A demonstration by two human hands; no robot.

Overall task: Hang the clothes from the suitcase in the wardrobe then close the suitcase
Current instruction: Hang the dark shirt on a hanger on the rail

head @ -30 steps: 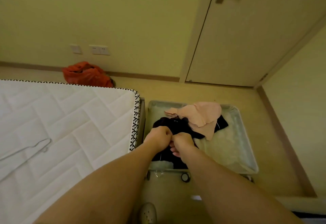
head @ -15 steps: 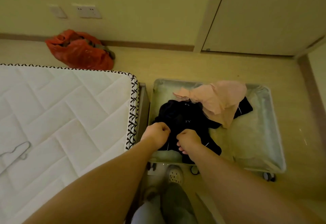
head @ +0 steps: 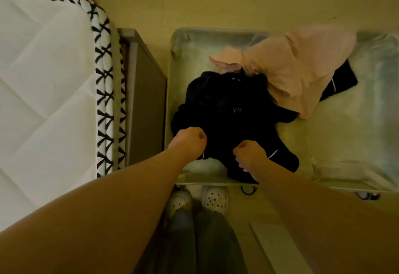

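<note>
Just left of the suitcase [head: 218, 34] lies a white quilted mattress [head: 43, 83]. The suitcase lies open on the floor. A black garment [head: 226, 105] is heaped in its left half and reaches its near rim. A pink garment [head: 302, 68] lies toward its far side, overlapping the black one. The left hand [head: 190, 142] and right hand [head: 250, 155] are over the suitcase's near-left part, each with fingers curled tight, gripping the black garment's near edge. Pale perforated shoes [head: 216, 198] stand just outside the suitcase's near rim.
</note>
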